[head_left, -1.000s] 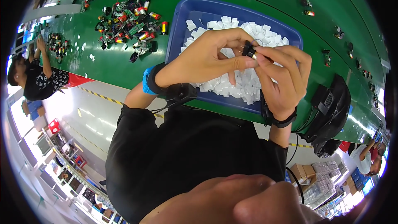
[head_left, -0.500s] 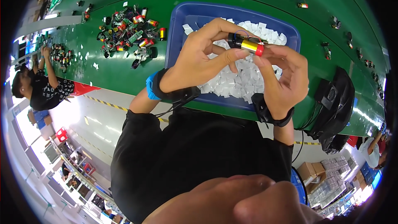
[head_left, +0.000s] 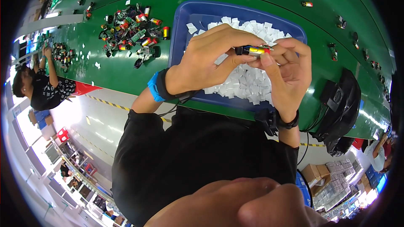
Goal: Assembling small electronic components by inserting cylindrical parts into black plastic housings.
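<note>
Above the blue tray [head_left: 173, 42], both hands grip a small battery assembly [head_left: 256, 51]. It has a yellow-and-red cylindrical battery, a black end piece on its left and a circuit board along its far side, now mostly covered by fingers. My left hand [head_left: 206, 56] is closed on the black end, thumb below and fingers over the far side. My right hand [head_left: 292, 69] pinches the red end between thumb and fingers. White square pieces [head_left: 242, 85], loosely heaped, fill the tray beneath.
A pile of similar battery assemblies [head_left: 134, 33] lies left of the tray on the green table [head_left: 130, 73]. Several more are spread along the far and right side. A black bag [head_left: 343, 105] rests at the right edge. Another person [head_left: 42, 86] works at far left.
The battery assembly has turned in my fingers, so less of the board and wires shows. My left fingers have come down over its far side, and my right fingers have closed nearer its red end.
</note>
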Demonstrator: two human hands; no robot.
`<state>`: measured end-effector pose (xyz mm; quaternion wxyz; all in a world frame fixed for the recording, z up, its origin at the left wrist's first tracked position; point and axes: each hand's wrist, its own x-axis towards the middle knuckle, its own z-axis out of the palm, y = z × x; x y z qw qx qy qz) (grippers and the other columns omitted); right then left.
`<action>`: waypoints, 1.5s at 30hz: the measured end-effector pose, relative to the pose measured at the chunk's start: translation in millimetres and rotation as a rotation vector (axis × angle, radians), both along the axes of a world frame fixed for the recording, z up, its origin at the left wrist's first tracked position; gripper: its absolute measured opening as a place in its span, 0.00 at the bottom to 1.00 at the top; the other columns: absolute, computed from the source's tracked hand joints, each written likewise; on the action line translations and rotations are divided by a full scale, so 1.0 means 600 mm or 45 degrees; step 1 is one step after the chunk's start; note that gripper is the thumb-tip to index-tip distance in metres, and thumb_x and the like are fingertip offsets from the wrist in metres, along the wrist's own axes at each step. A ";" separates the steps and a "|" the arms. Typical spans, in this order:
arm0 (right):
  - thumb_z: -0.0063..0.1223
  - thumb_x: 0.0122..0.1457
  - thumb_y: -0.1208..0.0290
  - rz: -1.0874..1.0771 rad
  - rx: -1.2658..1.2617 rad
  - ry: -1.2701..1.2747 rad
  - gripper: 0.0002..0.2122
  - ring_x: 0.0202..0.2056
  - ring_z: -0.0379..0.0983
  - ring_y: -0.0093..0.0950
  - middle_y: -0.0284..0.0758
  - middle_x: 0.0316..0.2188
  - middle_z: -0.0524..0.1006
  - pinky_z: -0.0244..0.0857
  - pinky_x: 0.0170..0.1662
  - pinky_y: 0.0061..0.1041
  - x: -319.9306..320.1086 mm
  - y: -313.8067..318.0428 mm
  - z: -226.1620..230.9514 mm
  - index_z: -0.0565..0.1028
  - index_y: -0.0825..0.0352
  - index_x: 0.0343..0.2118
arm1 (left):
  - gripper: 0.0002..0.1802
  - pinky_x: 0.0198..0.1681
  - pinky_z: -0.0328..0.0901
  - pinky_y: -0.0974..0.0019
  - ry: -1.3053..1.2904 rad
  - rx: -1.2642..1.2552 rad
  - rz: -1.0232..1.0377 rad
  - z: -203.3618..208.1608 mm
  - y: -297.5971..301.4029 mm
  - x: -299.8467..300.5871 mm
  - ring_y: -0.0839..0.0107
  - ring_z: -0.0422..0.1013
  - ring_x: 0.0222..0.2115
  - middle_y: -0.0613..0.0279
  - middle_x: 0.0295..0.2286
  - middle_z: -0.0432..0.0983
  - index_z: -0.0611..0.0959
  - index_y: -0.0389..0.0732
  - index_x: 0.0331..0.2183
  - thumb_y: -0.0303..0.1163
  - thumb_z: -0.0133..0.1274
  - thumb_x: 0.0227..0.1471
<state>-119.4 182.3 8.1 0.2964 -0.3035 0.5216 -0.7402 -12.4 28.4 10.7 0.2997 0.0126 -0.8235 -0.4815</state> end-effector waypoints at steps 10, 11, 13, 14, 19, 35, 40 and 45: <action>0.54 0.63 0.80 0.064 0.199 -0.075 0.15 0.37 0.78 0.30 0.43 0.37 0.78 0.78 0.39 0.29 -0.005 -0.003 0.015 0.66 0.74 0.51 | 0.18 0.34 0.76 0.68 -0.179 0.111 -0.061 0.007 -0.010 0.004 0.72 0.76 0.31 0.59 0.39 0.81 0.81 0.38 0.45 0.19 0.61 0.50; 0.54 0.62 0.80 0.076 0.210 -0.102 0.16 0.37 0.78 0.30 0.42 0.37 0.79 0.77 0.39 0.29 -0.003 -0.002 0.017 0.66 0.74 0.51 | 0.18 0.34 0.76 0.68 -0.175 0.106 -0.060 0.012 -0.022 0.004 0.72 0.76 0.31 0.59 0.39 0.81 0.81 0.38 0.45 0.19 0.61 0.50; 0.54 0.62 0.79 0.085 0.219 -0.125 0.16 0.38 0.78 0.29 0.41 0.37 0.79 0.77 0.39 0.29 -0.005 -0.002 0.017 0.67 0.74 0.51 | 0.14 0.33 0.76 0.69 -0.407 0.161 0.000 0.030 -0.060 -0.011 0.76 0.76 0.32 0.60 0.38 0.81 0.80 0.38 0.45 0.25 0.58 0.55; 0.55 0.62 0.79 0.057 0.197 -0.077 0.16 0.37 0.76 0.27 0.40 0.36 0.78 0.75 0.37 0.27 -0.004 0.001 0.016 0.67 0.74 0.51 | 0.13 0.34 0.76 0.70 -0.510 0.092 0.082 0.042 -0.090 -0.027 0.76 0.75 0.31 0.62 0.37 0.80 0.80 0.38 0.45 0.26 0.56 0.57; 0.56 0.59 0.83 0.013 0.171 0.264 0.12 0.32 0.68 0.18 0.33 0.31 0.74 0.64 0.30 0.17 -0.009 0.009 0.006 0.70 0.72 0.46 | 0.24 0.53 0.60 0.46 -0.935 -0.103 0.218 -0.025 -0.298 -0.135 0.46 0.69 0.45 0.43 0.41 0.77 0.81 0.37 0.43 0.48 0.54 0.56; 0.58 0.56 0.86 -0.362 0.140 0.253 0.09 0.21 0.59 0.13 0.26 0.25 0.67 0.54 0.23 0.14 -0.021 0.002 0.002 0.72 0.69 0.38 | 0.13 0.24 0.69 0.62 -0.596 0.056 -0.178 -0.028 -0.197 -0.205 0.68 0.76 0.23 0.53 0.29 0.81 0.78 0.30 0.42 0.30 0.54 0.59; 0.58 0.59 0.82 -0.292 0.422 0.554 0.10 0.24 0.70 0.17 0.31 0.28 0.76 0.63 0.26 0.15 -0.017 -0.014 0.016 0.76 0.70 0.43 | 0.12 0.39 0.76 0.69 -0.593 0.548 -0.464 0.049 -0.082 -0.054 0.75 0.74 0.34 0.62 0.38 0.75 0.77 0.38 0.48 0.26 0.50 0.61; 0.61 0.56 0.82 -0.118 0.359 0.614 0.08 0.26 0.74 0.18 0.33 0.30 0.78 0.66 0.28 0.16 -0.019 -0.001 0.005 0.78 0.71 0.39 | 0.11 0.42 0.76 0.66 -0.382 0.474 -0.391 0.022 -0.040 -0.008 0.72 0.72 0.41 0.56 0.47 0.68 0.76 0.38 0.47 0.28 0.47 0.64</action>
